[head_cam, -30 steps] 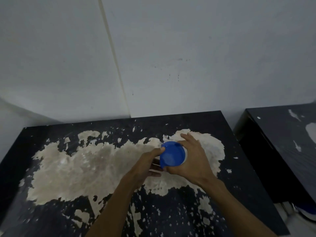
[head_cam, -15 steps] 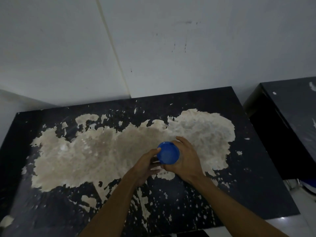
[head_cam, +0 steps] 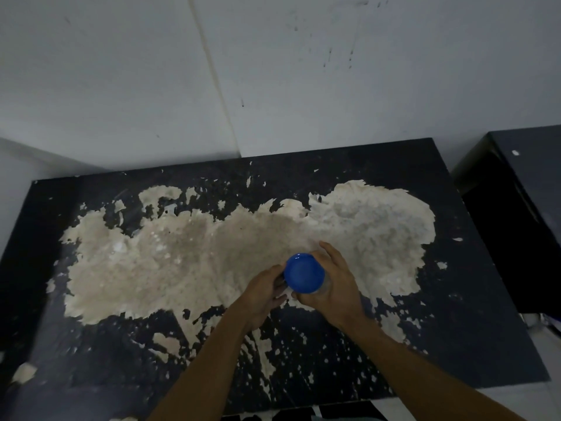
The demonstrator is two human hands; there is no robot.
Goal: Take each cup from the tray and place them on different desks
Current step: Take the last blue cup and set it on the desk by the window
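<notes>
Holding the blue cup [head_cam: 304,272] between both hands, you are keeping it over the middle of the worn black desk [head_cam: 455,314], your right hand [head_cam: 332,287] wrapped around its side and your left hand [head_cam: 263,291] closed against the opposite side; whether its base is touching the top cannot be told from above. You are best lowering it straight, keeping it upright, and letting go only once it is sitting flat on the pale worn patch [head_cam: 197,253]. The near edge is lying well behind your wrists and the far edge is meeting the wall [head_cam: 334,86], so room is lying open all around. Beyond, a second dark desk [head_cam: 531,177] is standing apart to your right, with no tray showing anywhere
</notes>
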